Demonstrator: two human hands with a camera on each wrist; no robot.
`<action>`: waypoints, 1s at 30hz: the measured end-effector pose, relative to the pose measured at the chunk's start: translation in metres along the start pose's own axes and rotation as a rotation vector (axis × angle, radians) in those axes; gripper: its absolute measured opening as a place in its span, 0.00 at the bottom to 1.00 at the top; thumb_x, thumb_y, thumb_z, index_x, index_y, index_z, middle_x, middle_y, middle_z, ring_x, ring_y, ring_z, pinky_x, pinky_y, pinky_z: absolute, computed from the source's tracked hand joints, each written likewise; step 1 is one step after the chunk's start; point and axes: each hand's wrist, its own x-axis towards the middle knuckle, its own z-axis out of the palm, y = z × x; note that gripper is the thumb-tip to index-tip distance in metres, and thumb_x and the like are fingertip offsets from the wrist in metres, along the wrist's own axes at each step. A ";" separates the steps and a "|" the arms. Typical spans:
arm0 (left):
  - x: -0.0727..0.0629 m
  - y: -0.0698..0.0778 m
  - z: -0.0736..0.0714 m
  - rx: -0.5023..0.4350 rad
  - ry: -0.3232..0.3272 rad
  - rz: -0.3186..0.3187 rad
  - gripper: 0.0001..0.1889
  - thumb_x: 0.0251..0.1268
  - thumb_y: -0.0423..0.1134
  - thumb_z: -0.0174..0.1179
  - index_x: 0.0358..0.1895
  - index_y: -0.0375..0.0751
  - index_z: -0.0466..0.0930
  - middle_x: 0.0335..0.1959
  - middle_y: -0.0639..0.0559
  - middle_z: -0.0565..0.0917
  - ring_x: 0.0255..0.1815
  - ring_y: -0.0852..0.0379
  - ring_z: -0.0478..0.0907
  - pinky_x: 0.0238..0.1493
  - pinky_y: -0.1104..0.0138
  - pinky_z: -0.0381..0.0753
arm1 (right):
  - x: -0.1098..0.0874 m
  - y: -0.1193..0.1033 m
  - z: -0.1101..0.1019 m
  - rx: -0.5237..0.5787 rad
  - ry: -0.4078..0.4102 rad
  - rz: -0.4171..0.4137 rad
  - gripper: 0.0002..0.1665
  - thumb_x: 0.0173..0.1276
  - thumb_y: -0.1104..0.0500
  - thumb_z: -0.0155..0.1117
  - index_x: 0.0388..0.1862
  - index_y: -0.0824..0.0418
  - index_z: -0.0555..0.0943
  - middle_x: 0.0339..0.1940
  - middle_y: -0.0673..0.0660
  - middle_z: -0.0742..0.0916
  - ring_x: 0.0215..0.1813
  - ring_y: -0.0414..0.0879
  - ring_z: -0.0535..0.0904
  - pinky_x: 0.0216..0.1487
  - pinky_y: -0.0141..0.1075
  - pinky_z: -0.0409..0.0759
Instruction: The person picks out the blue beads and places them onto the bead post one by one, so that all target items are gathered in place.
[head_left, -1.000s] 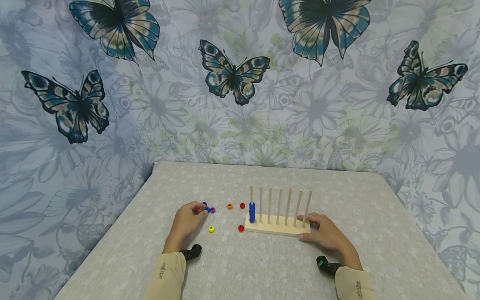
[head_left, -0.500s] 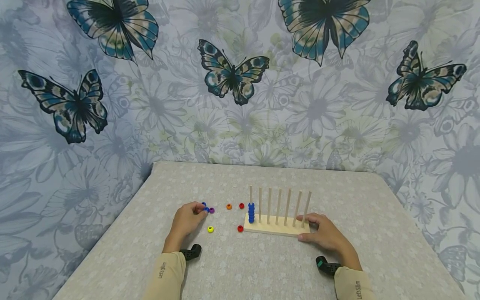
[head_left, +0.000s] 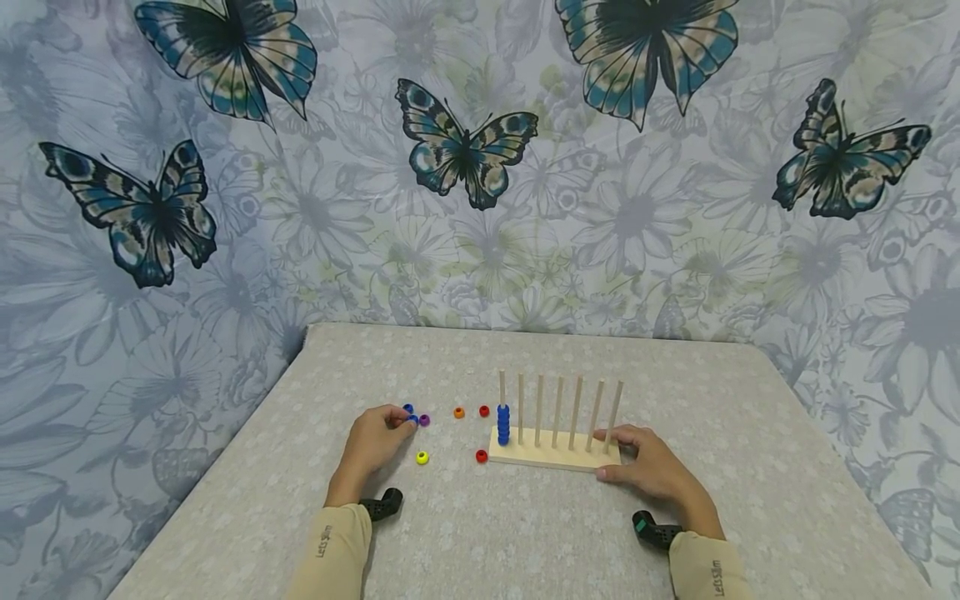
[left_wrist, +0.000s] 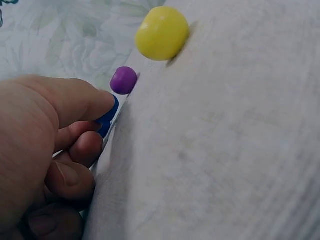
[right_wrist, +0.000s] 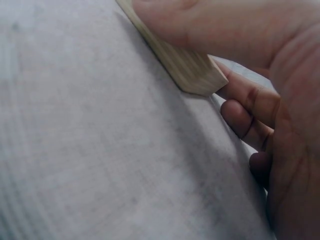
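Note:
My left hand (head_left: 375, 439) pinches a blue bead (left_wrist: 113, 109) between thumb and forefinger, down at the cloth. Another blue bead (head_left: 408, 408) lies just behind it, and a purple bead (head_left: 424, 420) sits close to its right. With thumb in front and fingers behind, my right hand (head_left: 651, 465) grips the right end of a wooden peg rack (head_left: 551, 458). Several upright pegs rise from the rack's base. Blue beads (head_left: 503, 425) are stacked on its leftmost peg; the other pegs are bare. In the right wrist view the base's corner (right_wrist: 205, 80) shows between thumb and fingers.
A yellow bead (head_left: 422, 457) lies in front of the purple one. Between left hand and rack are an orange bead (head_left: 459, 412), a red bead (head_left: 484, 411) and a nearer red bead (head_left: 482, 456). A butterfly-patterned wall (head_left: 465, 267) stands behind the cloth-covered table (head_left: 555, 533).

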 end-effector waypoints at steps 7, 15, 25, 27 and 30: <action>0.001 -0.001 0.000 -0.008 0.036 0.043 0.09 0.63 0.46 0.66 0.40 0.46 0.86 0.35 0.54 0.86 0.34 0.58 0.77 0.36 0.65 0.75 | 0.002 0.002 0.001 0.001 0.008 -0.016 0.37 0.50 0.44 0.82 0.61 0.49 0.83 0.64 0.57 0.82 0.71 0.63 0.70 0.71 0.66 0.62; -0.003 0.002 -0.004 -0.053 0.085 0.058 0.10 0.64 0.46 0.66 0.41 0.45 0.86 0.35 0.53 0.85 0.29 0.58 0.74 0.31 0.68 0.73 | 0.000 0.000 0.000 -0.007 0.008 -0.012 0.37 0.50 0.44 0.82 0.60 0.49 0.83 0.64 0.57 0.83 0.71 0.64 0.69 0.70 0.67 0.61; -0.010 0.031 -0.021 -0.126 0.262 0.169 0.08 0.64 0.46 0.67 0.42 0.49 0.85 0.38 0.54 0.83 0.29 0.56 0.73 0.26 0.68 0.74 | 0.000 -0.002 0.000 0.005 0.000 -0.007 0.37 0.50 0.45 0.82 0.60 0.49 0.83 0.64 0.57 0.82 0.72 0.64 0.69 0.71 0.66 0.61; -0.012 0.036 -0.024 -0.144 0.281 0.184 0.07 0.64 0.46 0.67 0.41 0.50 0.85 0.38 0.55 0.82 0.28 0.56 0.73 0.24 0.68 0.73 | 0.001 -0.001 0.000 0.010 0.000 -0.018 0.37 0.50 0.45 0.82 0.60 0.50 0.83 0.64 0.57 0.83 0.71 0.63 0.70 0.71 0.66 0.61; -0.012 0.042 -0.025 -0.174 0.292 0.206 0.06 0.64 0.45 0.68 0.40 0.50 0.85 0.37 0.55 0.82 0.27 0.55 0.73 0.23 0.67 0.73 | 0.001 -0.001 0.000 0.011 0.002 -0.024 0.37 0.50 0.46 0.83 0.60 0.51 0.83 0.63 0.57 0.83 0.71 0.63 0.70 0.71 0.65 0.62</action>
